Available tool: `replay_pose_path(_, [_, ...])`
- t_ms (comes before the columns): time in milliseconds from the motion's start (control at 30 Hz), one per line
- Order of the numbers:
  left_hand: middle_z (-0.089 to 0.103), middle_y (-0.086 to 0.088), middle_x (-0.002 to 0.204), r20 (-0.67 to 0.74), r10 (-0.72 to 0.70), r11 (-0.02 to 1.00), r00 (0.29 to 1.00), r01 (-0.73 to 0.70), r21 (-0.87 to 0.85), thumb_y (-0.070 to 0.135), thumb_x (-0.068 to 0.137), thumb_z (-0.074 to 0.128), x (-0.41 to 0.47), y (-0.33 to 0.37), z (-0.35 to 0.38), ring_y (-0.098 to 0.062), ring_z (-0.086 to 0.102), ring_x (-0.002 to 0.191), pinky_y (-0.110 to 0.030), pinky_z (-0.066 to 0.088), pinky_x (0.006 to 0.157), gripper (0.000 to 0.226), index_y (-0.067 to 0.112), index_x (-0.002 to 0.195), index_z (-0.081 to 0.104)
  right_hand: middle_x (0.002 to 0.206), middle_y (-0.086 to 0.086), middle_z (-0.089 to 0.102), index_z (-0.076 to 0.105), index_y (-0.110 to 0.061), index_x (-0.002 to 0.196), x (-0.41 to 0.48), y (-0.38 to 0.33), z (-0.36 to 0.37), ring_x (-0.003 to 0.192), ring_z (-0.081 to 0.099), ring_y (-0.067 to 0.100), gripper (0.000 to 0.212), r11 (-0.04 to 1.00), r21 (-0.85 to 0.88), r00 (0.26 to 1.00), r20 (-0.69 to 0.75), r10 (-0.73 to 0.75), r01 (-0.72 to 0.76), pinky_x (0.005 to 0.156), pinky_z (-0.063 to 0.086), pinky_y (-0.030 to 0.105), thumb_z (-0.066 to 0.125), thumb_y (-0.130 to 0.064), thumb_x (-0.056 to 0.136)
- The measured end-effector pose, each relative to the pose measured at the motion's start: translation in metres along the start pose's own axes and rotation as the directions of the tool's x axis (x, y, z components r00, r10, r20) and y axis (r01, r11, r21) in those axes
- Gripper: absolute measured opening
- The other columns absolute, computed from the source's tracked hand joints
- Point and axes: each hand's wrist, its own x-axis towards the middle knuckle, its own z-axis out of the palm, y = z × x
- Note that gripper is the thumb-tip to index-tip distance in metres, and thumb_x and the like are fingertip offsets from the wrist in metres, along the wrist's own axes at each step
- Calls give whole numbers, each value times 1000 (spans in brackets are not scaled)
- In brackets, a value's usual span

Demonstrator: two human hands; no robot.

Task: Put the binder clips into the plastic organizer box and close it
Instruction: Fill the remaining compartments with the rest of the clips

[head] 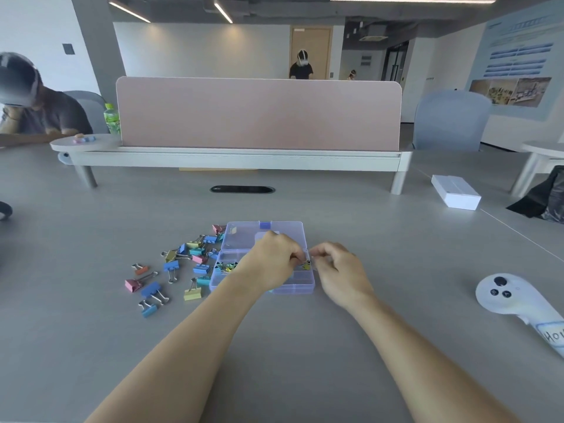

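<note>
Organizer box (300, 289) lies open, long axis left-right, lid away; left hand (271, 264) and right hand (338, 267) pinch one binder clip (306, 265).

The left hand (271, 261) and right hand (338, 267) curl (almost touching).

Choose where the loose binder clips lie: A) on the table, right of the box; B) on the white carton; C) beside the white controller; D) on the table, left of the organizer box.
D: the coloured binder clips are scattered on the table to the left of the open organizer box.
</note>
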Motion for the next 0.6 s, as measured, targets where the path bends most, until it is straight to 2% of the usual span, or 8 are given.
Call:
replay_pose_path(133, [70, -2, 101, 6, -31, 992, 999, 30, 124, 11, 91, 51, 3, 4, 4, -26, 59, 94, -25, 42, 71, 29, 23, 104, 74, 111, -9, 57, 62, -29, 93, -1, -2, -1, 96, 53, 8, 25, 1000, -12, 1000, -2, -28, 28, 69, 39, 11, 44, -12, 94])
replay_pose_path(267, [65, -10, 100, 0, -81, 973, 997, 79, 219, 6, 83, 46, 7, 9, 11, -30, 52, 83, -38, 52, 77, 35, 17, 103, 71, 107, -8, 57, 62, -28, 87, -2, -2, 0, 91, 55, 9, 25, 998, -45, 999, 14, -41, 41, 65, 40, 15, 45, -11, 91])
replay_pose_path(333, [63, -10, 100, -4, -92, 972, 996, 91, 218, 4, 81, 46, 8, 11, 12, -30, 49, 81, -37, 53, 78, 36, 19, 102, 72, 99, -8, 58, 63, -24, 87, -2, -2, 0, 76, 55, 7, 22, 998, -56, 999, 16, -27, 28, 57, 38, 18, 45, -12, 91])
replay_pose_path(400, [65, -9, 100, -25, -85, 978, 996, 89, 190, 3, 81, 48, 7, 13, 11, -32, 55, 86, -37, 53, 78, 36, 23, 97, 73, 84, -9, 56, 63, -20, 88, -3, -2, -1, 53, 47, 6, 18, 998, -56, 1000, 26, 0, 1, 47, 33, 19, 46, -13, 90])
replay_pose_path(467, [66, -9, 99, -50, -87, 985, 995, 93, 142, 1, 80, 50, 5, 13, 10, -33, 58, 90, -37, 53, 77, 36, 23, 96, 74, 72, -7, 55, 63, -19, 89, -3, -3, -1, 41, 38, 8, 17, 998, -55, 999, 33, 13, -11, 42, 30, 21, 46, -14, 90])
replay_pose_path(533, [67, -10, 99, -71, -94, 991, 993, 100, 88, -1, 78, 51, 5, 12, 9, -33, 60, 92, -38, 54, 77, 36, 21, 96, 73, 76, 0, 65, 63, -20, 89, -3, -3, 0, 41, 36, 11, 18, 999, -44, 999, 45, 20, -18, 44, 31, 23, 46, -15, 90])
replay_pose_path(600, [67, -11, 99, -82, -93, 993, 992, 99, 64, 0, 79, 52, 6, 10, 11, -33, 61, 92, -38, 54, 76, 33, 19, 96, 73, 94, 5, 72, 63, -24, 86, -3, -2, 1, 46, 37, 17, 19, 999, -27, 998, 51, 22, -21, 47, 35, 25, 46, -16, 89])
